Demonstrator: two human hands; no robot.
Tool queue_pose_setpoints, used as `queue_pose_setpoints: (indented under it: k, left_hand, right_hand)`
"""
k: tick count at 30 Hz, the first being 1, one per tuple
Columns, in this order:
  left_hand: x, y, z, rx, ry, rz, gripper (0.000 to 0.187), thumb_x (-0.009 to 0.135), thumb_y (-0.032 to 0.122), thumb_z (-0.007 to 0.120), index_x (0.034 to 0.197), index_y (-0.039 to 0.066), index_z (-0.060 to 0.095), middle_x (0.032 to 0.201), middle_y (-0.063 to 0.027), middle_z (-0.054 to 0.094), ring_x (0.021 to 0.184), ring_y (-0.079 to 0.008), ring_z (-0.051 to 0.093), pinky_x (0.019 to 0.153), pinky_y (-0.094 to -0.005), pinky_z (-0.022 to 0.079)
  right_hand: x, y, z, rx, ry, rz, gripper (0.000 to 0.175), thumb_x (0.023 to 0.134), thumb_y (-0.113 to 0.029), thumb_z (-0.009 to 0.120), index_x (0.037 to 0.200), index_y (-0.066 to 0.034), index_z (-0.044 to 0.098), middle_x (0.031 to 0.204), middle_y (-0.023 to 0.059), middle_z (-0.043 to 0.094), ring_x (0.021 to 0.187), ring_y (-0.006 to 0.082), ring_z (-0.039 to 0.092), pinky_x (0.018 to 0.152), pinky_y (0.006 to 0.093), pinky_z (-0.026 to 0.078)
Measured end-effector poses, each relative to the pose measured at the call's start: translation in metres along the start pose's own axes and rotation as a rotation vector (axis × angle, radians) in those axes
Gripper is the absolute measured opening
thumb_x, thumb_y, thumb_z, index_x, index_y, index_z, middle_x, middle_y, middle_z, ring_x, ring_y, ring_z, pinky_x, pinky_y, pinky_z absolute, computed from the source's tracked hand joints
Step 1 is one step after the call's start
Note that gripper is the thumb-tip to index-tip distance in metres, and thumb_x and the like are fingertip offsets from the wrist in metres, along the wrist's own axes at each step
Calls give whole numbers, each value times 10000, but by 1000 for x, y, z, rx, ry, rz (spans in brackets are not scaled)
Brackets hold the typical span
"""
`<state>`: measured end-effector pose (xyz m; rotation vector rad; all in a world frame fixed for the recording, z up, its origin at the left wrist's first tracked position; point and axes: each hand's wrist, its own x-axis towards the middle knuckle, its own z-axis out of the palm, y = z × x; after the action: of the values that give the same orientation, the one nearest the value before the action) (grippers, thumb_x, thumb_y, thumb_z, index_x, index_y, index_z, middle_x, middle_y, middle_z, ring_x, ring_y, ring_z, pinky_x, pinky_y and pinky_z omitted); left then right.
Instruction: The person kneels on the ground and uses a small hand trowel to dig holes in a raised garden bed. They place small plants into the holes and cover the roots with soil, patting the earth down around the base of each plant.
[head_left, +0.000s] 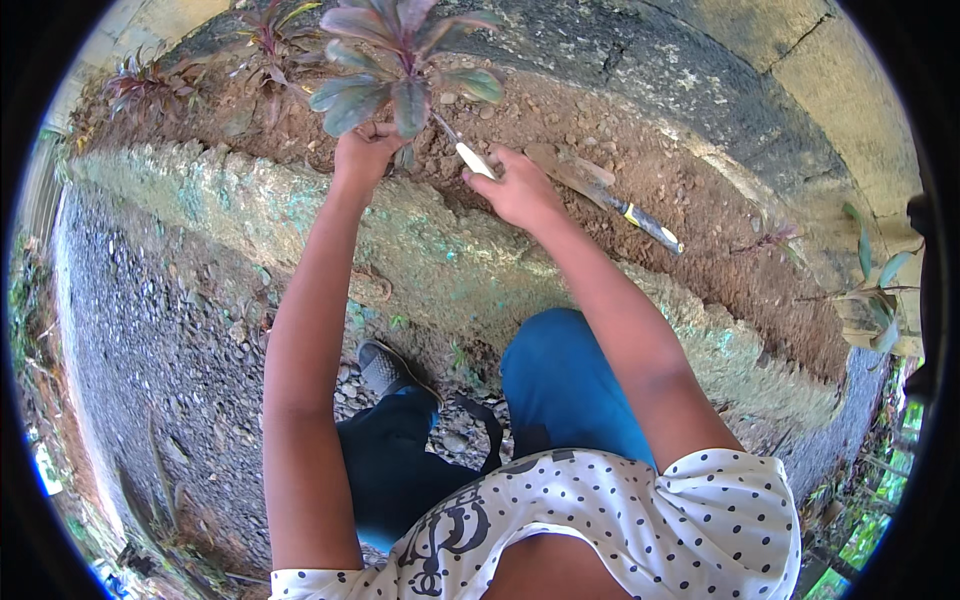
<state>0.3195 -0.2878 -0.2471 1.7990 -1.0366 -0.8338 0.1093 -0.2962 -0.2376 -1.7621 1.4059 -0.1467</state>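
Note:
My left hand (365, 157) is at the base of a plant with purple-green leaves (411, 105), its fingers closed round the lower stem or leaves, which the hand partly hides. My right hand (517, 187) grips the pale handle of a small tool (475, 160). The tool's thin metal shaft points up and left toward the plant's base, and its tip is hidden near the soil and leaves. To the right of my right hand, a garden trowel (641, 219) with a dark and yellow handle lies on the brown soil (675, 180), its blade dirt-covered.
A rough, mossy concrete curb (442, 255) runs between me and the soil bed. Smaller reddish plants (274, 37) grow at the upper left, with a small one (772, 237) at the right. A dark-stained wall (660, 67) curves behind the bed. Gravel (202, 360) lies below the curb.

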Motion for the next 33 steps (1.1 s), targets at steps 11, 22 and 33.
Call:
queue_pose_setpoints:
  k: [11,22,33]
  left_hand:
    - [1,-12,-23,-217,-132,-120,202,856,68,615,1002,-53,543,831,-91,632,682,-183,638,644,-294,501]
    - [-5,-17,-9,-285,-243,-92,259,881,48,551,1092,-98,509,868,-103,617,737,-180,631,701,-275,514]
    - [-29,-13,10,-748,-251,-521,236,985,223,363,1089,31,454,951,-96,592,828,-221,613,693,-399,532]
  right_hand:
    - [1,62,-39,-669,61,11,865,741,-717,498,1372,-139,373,1322,221,443,1237,334,436,1014,453,366]
    - [134,41,4,-581,263,-239,350,907,-327,499,1235,-213,541,1265,146,516,1197,250,477,995,453,364]
    - [25,-15,51,168,53,-563,201,882,-196,568,1030,-78,497,926,151,664,835,277,658,755,374,501]
